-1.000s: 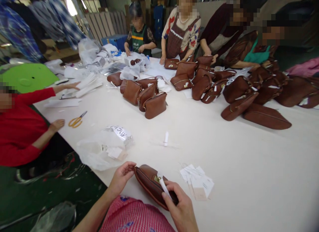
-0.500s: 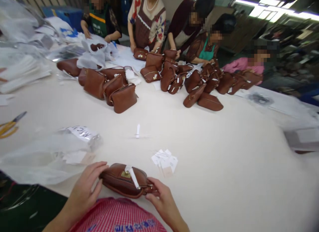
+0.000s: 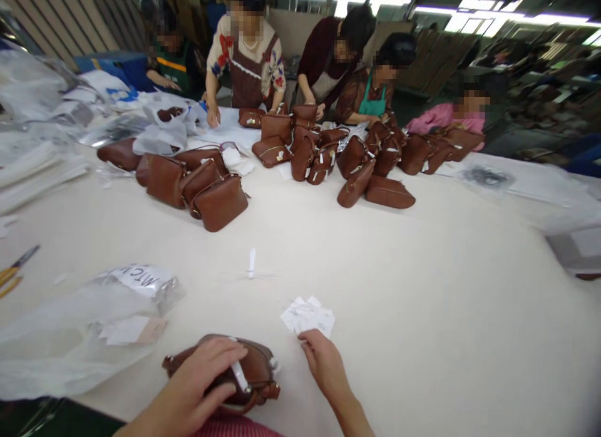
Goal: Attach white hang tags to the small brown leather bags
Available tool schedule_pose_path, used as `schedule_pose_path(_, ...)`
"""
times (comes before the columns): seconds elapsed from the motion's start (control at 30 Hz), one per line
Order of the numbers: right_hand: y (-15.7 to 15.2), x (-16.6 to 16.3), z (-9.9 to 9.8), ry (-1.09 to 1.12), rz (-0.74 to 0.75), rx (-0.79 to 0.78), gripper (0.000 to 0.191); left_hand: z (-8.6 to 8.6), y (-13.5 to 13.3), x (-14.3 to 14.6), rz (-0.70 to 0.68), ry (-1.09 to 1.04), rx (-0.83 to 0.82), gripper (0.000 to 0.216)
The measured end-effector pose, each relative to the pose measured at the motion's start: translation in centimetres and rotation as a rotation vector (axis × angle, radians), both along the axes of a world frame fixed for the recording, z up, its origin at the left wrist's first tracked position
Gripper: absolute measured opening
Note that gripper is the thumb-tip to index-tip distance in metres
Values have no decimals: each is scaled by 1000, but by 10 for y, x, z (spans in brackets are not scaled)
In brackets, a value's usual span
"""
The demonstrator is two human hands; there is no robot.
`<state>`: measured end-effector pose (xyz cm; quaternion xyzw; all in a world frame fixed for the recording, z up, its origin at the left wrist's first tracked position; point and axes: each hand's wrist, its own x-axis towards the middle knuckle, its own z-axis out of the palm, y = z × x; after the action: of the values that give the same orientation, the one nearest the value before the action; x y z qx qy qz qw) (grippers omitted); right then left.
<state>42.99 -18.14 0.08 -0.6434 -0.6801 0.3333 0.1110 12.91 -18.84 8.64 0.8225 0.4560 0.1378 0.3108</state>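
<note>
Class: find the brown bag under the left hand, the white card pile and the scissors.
Brown bag (image 3: pixel 260 364): head view, body, right part.
White card pile (image 3: pixel 308 315): head view, middle.
Scissors (image 3: pixel 19 264): head view, near pivot.

Black "MTC" plus one unclear character on white label (image 3: pixel 141 278) atop plastic bag (image 3: pixel 66 346), by table's (image 3: pixel 422 299) near edge, left. Marks on white cards (image 3: pixel 310 315) too small to read.

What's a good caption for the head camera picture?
Left hand on a brown bag, right hand at white cards.
</note>
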Motion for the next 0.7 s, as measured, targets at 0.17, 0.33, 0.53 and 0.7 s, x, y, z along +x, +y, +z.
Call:
schedule_pose_path(0.17, 18, 0, -13, -208, -119, -33, 25, 9, 30, 8, 92, -54, -57, 33)
schedule_pose_path(0.33, 21, 1, -26, -311, -200, -64, 30, 2, 38, 16, 57, -15, -50, 32)
schedule_pose_path(0.53, 25, 1, -30, -304, -191, -67, 44, -7, 30, 23, 12, -10, -51, 34)
schedule_pose_path(0.7, 23, 20, -23, -218, -102, -79, 42, 11, 38, 31, -14, -21, -60, 32)
